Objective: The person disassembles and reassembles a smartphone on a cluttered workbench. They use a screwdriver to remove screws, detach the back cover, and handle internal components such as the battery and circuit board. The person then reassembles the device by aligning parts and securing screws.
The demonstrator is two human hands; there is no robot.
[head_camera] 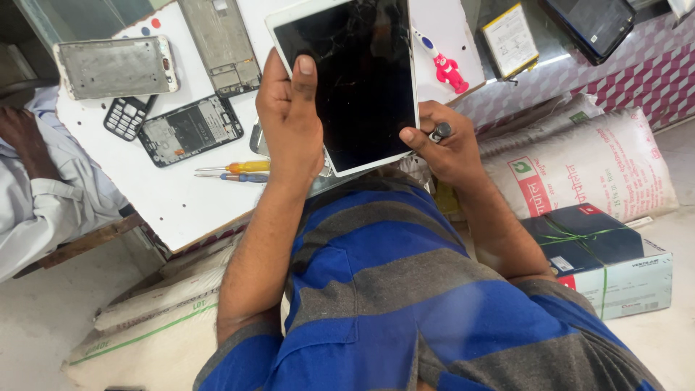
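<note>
Your left hand (289, 119) grips the tablet (347, 80) by its left edge, above the white tabletop's (181, 195) near edge; your right hand (445, 148) pinches the lower right corner, closed around a dark-tipped tool (440, 131). The cracked glass looks fragile, thin and slippery: hold the rims, not the screen.

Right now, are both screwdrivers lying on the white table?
Yes, the two screwdrivers lie side by side on the white table, left of the left hand holding the tablet.

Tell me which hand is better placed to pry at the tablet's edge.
Probably the right hand: it holds a dark-tipped tool beside the tablet's lower corner. The left hand grips the tablet's side, steadying it.
</note>
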